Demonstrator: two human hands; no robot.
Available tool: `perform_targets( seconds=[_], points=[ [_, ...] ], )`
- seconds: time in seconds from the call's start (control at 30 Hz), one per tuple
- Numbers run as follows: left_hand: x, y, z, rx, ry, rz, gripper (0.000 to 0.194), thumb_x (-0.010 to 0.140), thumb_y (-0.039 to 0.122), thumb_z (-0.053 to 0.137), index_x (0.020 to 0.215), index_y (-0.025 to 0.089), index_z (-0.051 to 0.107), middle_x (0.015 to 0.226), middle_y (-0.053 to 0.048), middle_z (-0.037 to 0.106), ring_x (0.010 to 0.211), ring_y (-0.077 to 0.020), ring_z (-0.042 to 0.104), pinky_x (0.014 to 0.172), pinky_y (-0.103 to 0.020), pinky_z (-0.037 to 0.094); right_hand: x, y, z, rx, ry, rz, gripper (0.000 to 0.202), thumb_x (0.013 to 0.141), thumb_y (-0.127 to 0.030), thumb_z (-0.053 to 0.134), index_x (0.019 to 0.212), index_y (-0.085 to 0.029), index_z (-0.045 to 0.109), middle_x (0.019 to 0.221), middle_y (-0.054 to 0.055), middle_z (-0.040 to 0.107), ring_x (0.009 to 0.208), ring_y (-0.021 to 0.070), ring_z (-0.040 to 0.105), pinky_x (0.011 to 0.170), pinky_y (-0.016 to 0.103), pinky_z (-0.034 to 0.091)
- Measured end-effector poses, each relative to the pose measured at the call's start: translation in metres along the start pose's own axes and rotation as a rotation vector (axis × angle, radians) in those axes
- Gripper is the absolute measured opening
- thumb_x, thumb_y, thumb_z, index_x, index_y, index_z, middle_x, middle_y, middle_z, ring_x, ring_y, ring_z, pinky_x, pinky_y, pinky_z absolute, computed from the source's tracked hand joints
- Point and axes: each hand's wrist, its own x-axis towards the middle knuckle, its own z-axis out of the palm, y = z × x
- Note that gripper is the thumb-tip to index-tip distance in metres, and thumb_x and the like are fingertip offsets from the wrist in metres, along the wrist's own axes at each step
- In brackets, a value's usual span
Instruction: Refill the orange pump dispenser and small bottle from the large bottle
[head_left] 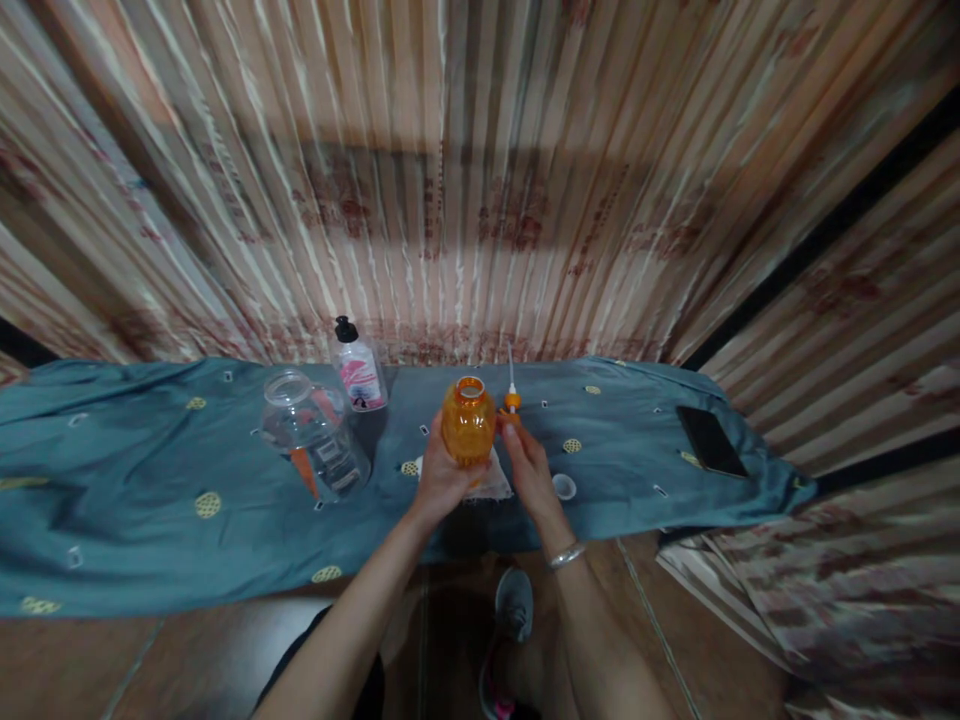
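An amber see-through bottle (468, 425) with an uncovered round mouth is held upright in my left hand (446, 485), fingers wrapped round its lower side. Just to the right, my right hand (527, 465) pinches an orange pump top (512, 400), whose white tube points up and away from me. Beneath the bottle lies a white cloth (491, 483), partly covered by my left hand. A small white round cap (564, 487) rests by my right wrist.
A large clear plastic jar (330, 450) stands on the blue patterned cloth (225, 540) at left. Behind it is a clear bottle with a black pump (361, 375). A black phone (710, 440) lies at right. Pleated curtains (480, 200) hang behind the table.
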Motion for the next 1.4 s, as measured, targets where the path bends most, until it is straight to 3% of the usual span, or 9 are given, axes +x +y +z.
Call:
perform_targets(
  seconds=[0.17,0.33,0.43,0.53,0.77,1.07,1.17,1.27,1.4],
  points=[
    [-0.001,-0.006,0.001,0.049,-0.001,0.040,0.052,0.105,0.041,0.089,0.150,0.022,0.072,0.148,-0.014,0.076,0.130,-0.0333,0.077,0.113,-0.058,0.067,0.024,0.014,-0.020,-0.353,0.173,0.028,0.068,0.104,-0.078,0.059,0.135,-0.023,0.084,0.139,0.017,0.089,0.134,0.0365,0.083,0.118,0.056,0.065],
    [0.003,-0.016,0.000,0.092,0.019,0.058,0.049,0.109,0.043,0.083,0.151,0.021,0.072,0.155,-0.016,0.073,0.135,-0.0360,0.075,0.113,-0.062,0.066,0.059,0.014,-0.021,-0.554,0.176,0.148,0.055,0.106,-0.051,0.067,0.147,-0.016,0.077,0.142,0.022,0.087,0.137,0.0374,0.082,0.117,0.054,0.065],
    [0.003,-0.017,0.000,0.104,0.015,0.062,0.078,0.085,0.033,0.102,0.154,0.022,0.067,0.152,-0.015,0.074,0.140,-0.0383,0.073,0.124,-0.065,0.058,0.078,0.008,-0.013,-0.698,0.146,0.239,0.052,0.104,-0.038,0.076,0.149,-0.012,0.076,0.143,0.028,0.085,0.141,0.0413,0.081,0.119,0.052,0.063],
    [0.002,-0.014,0.002,0.106,0.027,0.069,0.104,0.058,0.019,0.107,0.152,0.025,0.064,0.148,-0.013,0.076,0.144,-0.0395,0.072,0.132,-0.061,0.051,0.092,0.000,-0.005,-0.821,0.101,0.317,0.053,0.103,-0.038,0.084,0.148,-0.011,0.076,0.140,0.030,0.085,0.143,0.0436,0.080,0.117,0.047,0.063],
    [-0.007,-0.008,0.001,0.119,0.073,0.100,0.095,0.058,0.021,0.102,0.145,0.028,0.064,0.142,-0.011,0.075,0.139,-0.0403,0.074,0.128,-0.060,0.053,0.105,-0.006,0.009,-0.965,0.021,0.441,0.039,0.107,-0.039,0.086,0.133,-0.011,0.082,0.138,0.030,0.084,0.142,0.0408,0.080,0.117,0.045,0.061],
    [-0.010,-0.011,-0.005,0.157,0.111,0.122,0.100,0.057,0.022,0.105,0.148,0.028,0.064,0.140,-0.011,0.073,0.136,-0.0410,0.072,0.127,-0.062,0.054,0.125,-0.006,-0.002,-0.728,0.009,0.476,0.046,0.112,-0.046,0.082,0.151,-0.023,0.073,0.154,0.013,0.074,0.129,0.0316,0.078,0.108,0.054,0.070],
    [-0.009,-0.009,-0.009,0.179,0.122,0.130,0.098,0.057,0.021,0.104,0.145,0.029,0.065,0.140,-0.010,0.073,0.135,-0.0405,0.072,0.127,-0.063,0.053,0.125,-0.022,-0.010,-0.533,0.005,0.420,0.043,0.107,-0.053,0.085,0.124,-0.014,0.083,0.120,0.016,0.086,0.111,0.0322,0.084,0.093,0.045,0.071],
    [-0.008,-0.009,-0.013,0.197,0.130,0.127,0.094,0.060,0.023,0.105,0.145,0.029,0.065,0.141,-0.010,0.073,0.136,-0.0399,0.071,0.126,-0.063,0.053,0.113,-0.049,-0.028,-0.349,0.002,0.317,0.055,0.089,-0.071,0.093,0.098,-0.018,0.083,0.093,0.011,0.087,0.092,0.0290,0.085,0.081,0.040,0.071],
    [-0.006,-0.012,-0.013,0.214,0.135,0.122,0.096,0.059,0.019,0.103,0.146,0.029,0.064,0.141,-0.010,0.073,0.138,-0.0404,0.070,0.127,-0.062,0.052,0.069,-0.089,-0.072,-0.103,-0.041,0.159,0.075,0.056,-0.086,0.105,0.096,-0.025,0.085,0.090,0.008,0.090,0.085,0.0295,0.087,0.077,0.043,0.072]
  ],
)
